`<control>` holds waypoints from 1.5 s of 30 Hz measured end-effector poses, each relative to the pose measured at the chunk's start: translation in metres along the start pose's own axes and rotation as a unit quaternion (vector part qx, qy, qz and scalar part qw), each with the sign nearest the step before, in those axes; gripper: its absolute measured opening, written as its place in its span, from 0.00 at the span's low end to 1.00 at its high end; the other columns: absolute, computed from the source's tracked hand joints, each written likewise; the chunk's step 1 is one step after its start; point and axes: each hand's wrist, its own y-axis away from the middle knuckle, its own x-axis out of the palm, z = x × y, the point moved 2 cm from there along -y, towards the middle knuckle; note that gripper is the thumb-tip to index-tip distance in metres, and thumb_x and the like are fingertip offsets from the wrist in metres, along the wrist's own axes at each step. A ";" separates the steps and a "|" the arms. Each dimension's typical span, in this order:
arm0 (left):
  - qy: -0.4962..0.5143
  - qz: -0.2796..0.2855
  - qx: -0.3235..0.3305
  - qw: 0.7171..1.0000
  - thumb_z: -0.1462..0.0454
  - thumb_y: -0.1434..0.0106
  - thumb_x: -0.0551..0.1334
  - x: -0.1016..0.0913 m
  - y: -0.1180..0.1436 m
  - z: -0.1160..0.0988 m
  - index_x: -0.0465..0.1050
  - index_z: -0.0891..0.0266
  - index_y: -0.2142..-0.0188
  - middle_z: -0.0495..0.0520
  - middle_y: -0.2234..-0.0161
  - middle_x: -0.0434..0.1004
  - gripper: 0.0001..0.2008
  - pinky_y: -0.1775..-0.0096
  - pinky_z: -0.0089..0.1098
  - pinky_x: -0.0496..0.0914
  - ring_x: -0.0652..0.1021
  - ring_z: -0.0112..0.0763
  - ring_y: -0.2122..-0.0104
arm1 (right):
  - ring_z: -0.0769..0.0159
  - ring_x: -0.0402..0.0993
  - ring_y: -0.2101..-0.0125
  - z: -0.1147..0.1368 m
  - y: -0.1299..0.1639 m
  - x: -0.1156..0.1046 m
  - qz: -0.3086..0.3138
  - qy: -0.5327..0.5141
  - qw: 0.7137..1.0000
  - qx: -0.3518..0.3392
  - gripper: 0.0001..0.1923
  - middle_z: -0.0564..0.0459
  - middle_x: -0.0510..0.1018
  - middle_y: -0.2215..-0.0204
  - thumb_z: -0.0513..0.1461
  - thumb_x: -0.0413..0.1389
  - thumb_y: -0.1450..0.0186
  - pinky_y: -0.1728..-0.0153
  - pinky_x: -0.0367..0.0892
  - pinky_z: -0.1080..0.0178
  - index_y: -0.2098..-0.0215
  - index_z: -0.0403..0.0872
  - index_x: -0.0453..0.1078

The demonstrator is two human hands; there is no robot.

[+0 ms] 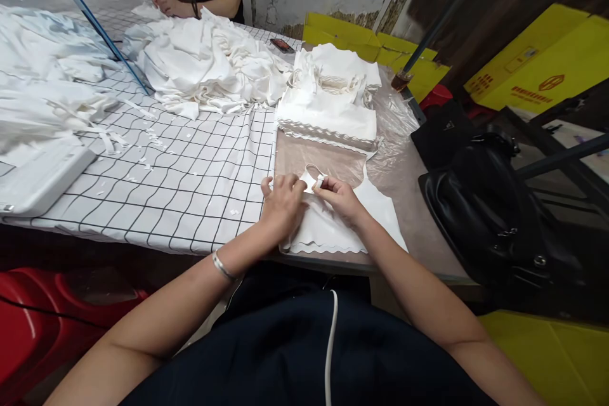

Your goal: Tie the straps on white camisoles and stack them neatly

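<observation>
The left hand [281, 203] presses flat on a white scallop-edged fabric piece [333, 228] at the near edge of the surface [404, 171], while the right hand [343, 198] pinches its small strap end just beside the left. Beyond both hands sits a neat stack of finished-looking pieces [328, 114]; farther left, a large loose heap of white fabric [209, 70] looks unsorted, so much work seems left.
</observation>
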 end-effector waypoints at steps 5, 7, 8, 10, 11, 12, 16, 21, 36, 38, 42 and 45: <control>-0.058 0.069 0.257 0.962 0.48 0.34 0.57 0.024 0.057 -0.009 0.64 0.62 0.39 0.62 0.37 0.63 0.30 0.36 0.50 0.48 0.61 0.49 0.36 | 0.69 0.71 0.71 0.023 -0.035 -0.003 -0.025 -0.142 0.982 0.120 0.08 0.55 0.76 0.75 0.35 0.64 0.49 0.67 0.67 0.66 0.73 0.46 0.71; -0.058 0.105 0.277 0.953 0.44 0.34 0.54 0.030 0.070 -0.010 0.62 0.62 0.37 0.61 0.36 0.62 0.34 0.36 0.49 0.49 0.60 0.49 0.35 | 0.69 0.71 0.72 0.032 -0.062 -0.004 -0.025 -0.156 0.976 0.149 0.05 0.54 0.77 0.76 0.33 0.62 0.45 0.67 0.70 0.65 0.72 0.47 0.71; -0.056 0.112 0.279 0.952 0.43 0.35 0.54 0.031 0.073 -0.010 0.60 0.62 0.36 0.61 0.36 0.61 0.35 0.36 0.49 0.49 0.59 0.49 0.35 | 0.69 0.71 0.73 0.034 -0.076 -0.003 -0.021 -0.144 0.977 0.159 0.04 0.53 0.77 0.76 0.33 0.61 0.43 0.68 0.71 0.64 0.72 0.47 0.71; -0.041 0.120 0.289 0.949 0.44 0.35 0.54 0.027 0.076 -0.009 0.60 0.61 0.36 0.60 0.36 0.62 0.35 0.36 0.49 0.51 0.59 0.47 0.35 | 0.67 0.71 0.75 0.036 -0.101 -0.002 -0.002 -0.061 0.982 0.180 0.04 0.51 0.77 0.77 0.35 0.59 0.40 0.70 0.71 0.62 0.73 0.47 0.71; -0.025 0.117 0.292 0.949 0.45 0.34 0.55 0.022 0.077 -0.007 0.61 0.60 0.37 0.60 0.37 0.64 0.33 0.36 0.48 0.52 0.61 0.46 0.35 | 0.67 0.71 0.76 0.036 -0.110 -0.001 0.007 0.005 0.983 0.184 0.07 0.50 0.77 0.79 0.37 0.58 0.38 0.72 0.70 0.62 0.75 0.47 0.71; -0.006 0.103 0.289 0.952 0.47 0.33 0.55 0.014 0.078 -0.002 0.64 0.60 0.39 0.60 0.39 0.67 0.29 0.38 0.46 0.56 0.64 0.44 0.37 | 0.66 0.70 0.79 0.035 -0.116 -0.002 0.013 0.073 0.980 0.185 0.10 0.50 0.75 0.81 0.40 0.59 0.38 0.74 0.69 0.62 0.77 0.46 0.70; 0.034 -0.080 0.091 0.992 0.61 0.31 0.54 -0.031 0.082 0.046 0.76 0.59 0.55 0.59 0.57 0.79 0.13 0.50 0.40 0.69 0.76 0.37 0.54 | 0.68 0.62 0.85 0.037 -0.108 -0.016 -0.003 0.266 0.958 0.108 0.18 0.52 0.68 0.89 0.45 0.65 0.43 0.79 0.59 0.62 0.85 0.47 0.67; 0.013 -0.074 -0.008 0.997 0.64 0.35 0.57 -0.064 0.081 0.105 0.75 0.57 0.54 0.57 0.59 0.75 0.12 0.55 0.38 0.71 0.74 0.37 0.57 | 0.66 0.67 0.80 0.043 -0.043 -0.037 -0.091 0.387 0.916 -0.054 0.18 0.51 0.75 0.82 0.50 0.59 0.40 0.77 0.57 0.62 0.82 0.47 0.71; -0.156 -0.063 -0.070 0.983 0.70 0.39 0.51 -0.113 0.040 0.120 0.72 0.62 0.66 0.59 0.62 0.74 0.11 0.55 0.45 0.69 0.73 0.43 0.58 | 0.62 0.71 0.74 -0.010 0.109 -0.116 -0.317 0.349 0.880 -0.057 0.16 0.50 0.77 0.74 0.51 0.57 0.43 0.69 0.67 0.59 0.68 0.48 0.75; -0.205 -0.207 -0.127 0.948 0.69 0.36 0.51 -0.140 0.033 0.119 0.70 0.61 0.51 0.58 0.42 0.65 0.17 0.48 0.61 0.60 0.65 0.58 0.43 | 0.62 0.70 0.74 -0.017 0.119 -0.123 -0.311 0.384 0.865 -0.081 0.16 0.49 0.77 0.72 0.51 0.56 0.42 0.69 0.67 0.59 0.68 0.48 0.75; -0.138 -0.144 0.111 0.974 0.57 0.31 0.53 -0.110 0.038 0.083 0.59 0.53 0.37 0.54 0.33 0.55 0.24 0.40 0.53 0.57 0.63 0.51 0.38 | 0.59 0.72 0.70 -0.036 0.138 -0.122 -0.292 0.469 0.823 -0.130 0.18 0.47 0.77 0.72 0.51 0.53 0.39 0.64 0.66 0.58 0.69 0.48 0.76; -0.124 0.087 0.301 0.942 0.45 0.33 0.52 -0.043 0.062 0.055 0.57 0.50 0.34 0.54 0.34 0.60 0.30 0.38 0.47 0.54 0.63 0.47 0.37 | 0.60 0.70 0.72 -0.044 0.153 -0.123 -0.294 0.514 0.798 -0.116 0.18 0.49 0.75 0.76 0.51 0.51 0.37 0.66 0.62 0.59 0.73 0.48 0.74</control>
